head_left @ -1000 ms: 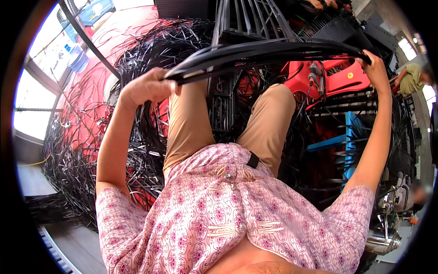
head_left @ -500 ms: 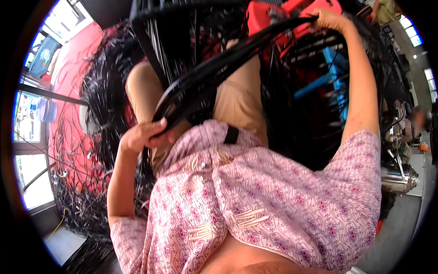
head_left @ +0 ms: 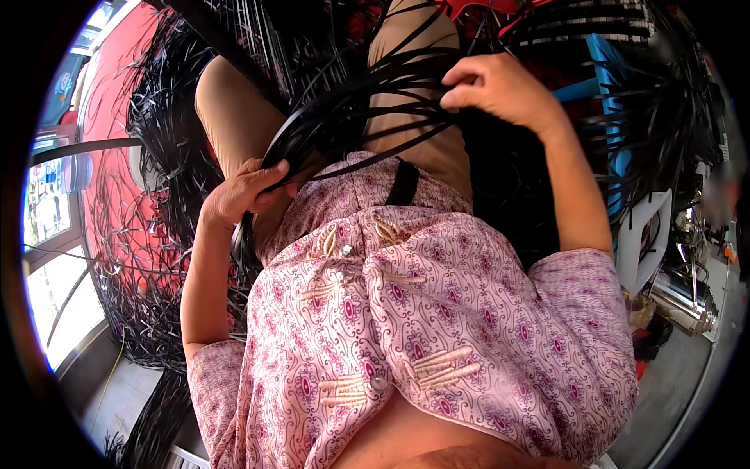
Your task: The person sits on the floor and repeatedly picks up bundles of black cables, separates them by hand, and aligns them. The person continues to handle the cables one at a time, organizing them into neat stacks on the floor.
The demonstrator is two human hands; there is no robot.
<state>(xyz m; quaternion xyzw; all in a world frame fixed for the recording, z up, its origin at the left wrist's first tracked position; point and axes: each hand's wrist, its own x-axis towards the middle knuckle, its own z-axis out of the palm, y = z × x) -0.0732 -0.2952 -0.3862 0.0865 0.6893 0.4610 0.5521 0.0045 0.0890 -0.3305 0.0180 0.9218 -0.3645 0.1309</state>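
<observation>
Above the left edge of the lap (head_left: 430,160), in the head view, the person's left hand (head_left: 246,191) is closed around the gathered end of a bundle of black strips (head_left: 308,125), thumb lying on top and fingers folded beneath. The bundle's long axis runs from that grip up and to the right, bowing across both thighs toward the lap's right edge, with the strips fanning apart along the way. At their spread end, by the outer edge of the right thigh, hangs the right hand (head_left: 500,90), its thumb and forefinger curved with a narrow gap between them; whether a strip is pinched there or merely passes just beside the fingertips cannot be told. So the left hand is nearer the gathered end, the right hand nearer the spread one, and the strips lie between the two, just beyond the patterned shirt (head_left: 469,313).

Left of the lap, a tangled heap (head_left: 168,102) of similar strips covers the right edge of a red sheet (head_left: 109,70). Past the lap's right edge are a blue frame (head_left: 605,70), partly hidden by more strips, and, lower down, a white frame (head_left: 644,242) near a shiny metal flask (head_left: 683,301).

No lettering can be made out on the strips, the blue frame or the flask; the shirt bears only its purplish motifs
</observation>
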